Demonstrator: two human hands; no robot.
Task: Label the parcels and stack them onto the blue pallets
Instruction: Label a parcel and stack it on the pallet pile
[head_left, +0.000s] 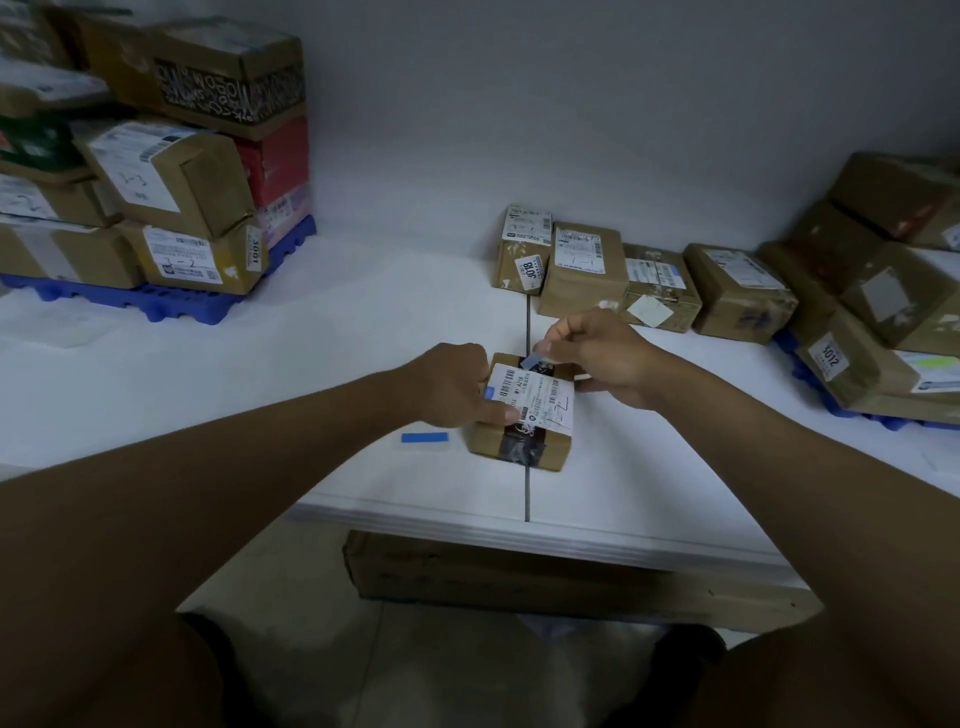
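My right hand (602, 358) pinches a small sticker (531, 360) over the parcel (524, 415); my left hand (460, 384) curls its fingers (501, 414) on the parcel's shipping label (535, 397), mid-counter (311, 364), blue pallets (171, 304) off left.

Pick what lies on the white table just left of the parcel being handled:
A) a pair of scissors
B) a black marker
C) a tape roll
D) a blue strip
D: a flat blue strip lies on the table beside the small parcel, apart from the left hand resting on that parcel.
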